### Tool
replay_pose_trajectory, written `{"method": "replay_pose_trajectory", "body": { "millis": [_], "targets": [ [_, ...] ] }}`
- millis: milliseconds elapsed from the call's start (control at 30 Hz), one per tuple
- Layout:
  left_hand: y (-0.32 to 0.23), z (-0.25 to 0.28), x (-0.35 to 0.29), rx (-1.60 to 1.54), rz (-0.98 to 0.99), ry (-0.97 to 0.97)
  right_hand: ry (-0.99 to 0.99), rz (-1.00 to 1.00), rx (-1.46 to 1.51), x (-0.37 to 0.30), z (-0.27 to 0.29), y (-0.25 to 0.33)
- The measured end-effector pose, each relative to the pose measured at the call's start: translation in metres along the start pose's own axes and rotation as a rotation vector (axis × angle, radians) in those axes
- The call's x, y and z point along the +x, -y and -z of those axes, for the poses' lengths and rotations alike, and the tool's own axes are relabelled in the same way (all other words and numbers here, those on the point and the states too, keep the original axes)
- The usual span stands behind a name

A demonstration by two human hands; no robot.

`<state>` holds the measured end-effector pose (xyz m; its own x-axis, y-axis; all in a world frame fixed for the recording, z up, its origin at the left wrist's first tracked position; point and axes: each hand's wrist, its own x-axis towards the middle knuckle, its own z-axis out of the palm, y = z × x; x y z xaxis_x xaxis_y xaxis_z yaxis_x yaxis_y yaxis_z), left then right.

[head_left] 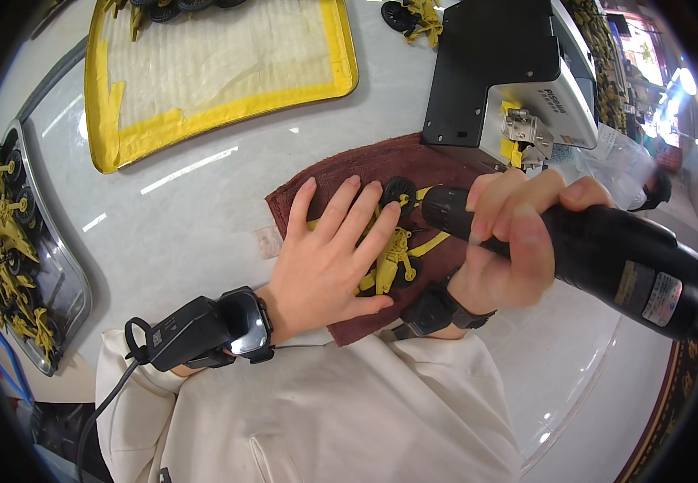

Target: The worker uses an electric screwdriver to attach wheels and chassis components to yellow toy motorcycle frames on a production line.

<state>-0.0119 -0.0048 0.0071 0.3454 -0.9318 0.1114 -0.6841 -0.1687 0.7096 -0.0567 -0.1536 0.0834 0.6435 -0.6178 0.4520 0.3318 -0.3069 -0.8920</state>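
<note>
A yellow plastic toy vehicle assembly (391, 256) with black wheels rests on a dark red cloth (345, 328) in front of me. My left hand (326, 241) lies across it palm down, fingers outstretched and apart. Its index fingertip is beside a black wheel (399, 190), and its thumb reaches along the near side. The palm hides part of the assembly. My right hand (518, 233) is wrapped round a black electric screwdriver (618, 262), held nearly level. Its nose points left at the assembly, close to that wheel; I cannot tell whether the bit touches a screw.
Beyond the cloth at the right stands a black-and-grey machine (494, 72) with a metal outlet. A yellow-taped tray (228, 117) is at the back left, with wheeled parts on it. The metal tray (75, 278) at far left holds several yellow assemblies. Another part (417, 20) lies at the back.
</note>
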Motion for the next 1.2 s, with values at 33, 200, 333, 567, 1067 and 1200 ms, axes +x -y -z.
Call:
{"method": "replay_pose_trajectory", "body": {
  "millis": [33, 200, 333, 567, 1067, 1200],
  "targets": [
    [0.000, 0.001, 0.001, 0.028, -0.012, 0.002, 0.082, 0.027, 0.094, 0.001, 0.010, -0.005],
    [0.002, 0.002, 0.002, 0.114, -0.028, -0.016, 0.186, 0.168, 0.063, -0.002, 0.015, 0.013],
    [-0.001, 0.005, 0.005, 0.114, -0.042, -0.007, -0.250, 0.382, 0.120, 0.017, 0.040, 0.063],
    [-0.001, -0.001, 0.002, 0.114, -0.064, -0.042, -0.319, 0.350, -0.330, 0.056, 0.045, 0.023],
    [0.002, -0.004, 0.000, 0.140, -0.074, -0.078, 0.234, 0.137, 0.018, -0.084, 0.056, 0.060],
    [0.001, -0.007, 0.000, 0.124, -0.075, -0.073, 0.086, 0.134, 0.047, -0.087, 0.051, 0.049]
  ]
}}
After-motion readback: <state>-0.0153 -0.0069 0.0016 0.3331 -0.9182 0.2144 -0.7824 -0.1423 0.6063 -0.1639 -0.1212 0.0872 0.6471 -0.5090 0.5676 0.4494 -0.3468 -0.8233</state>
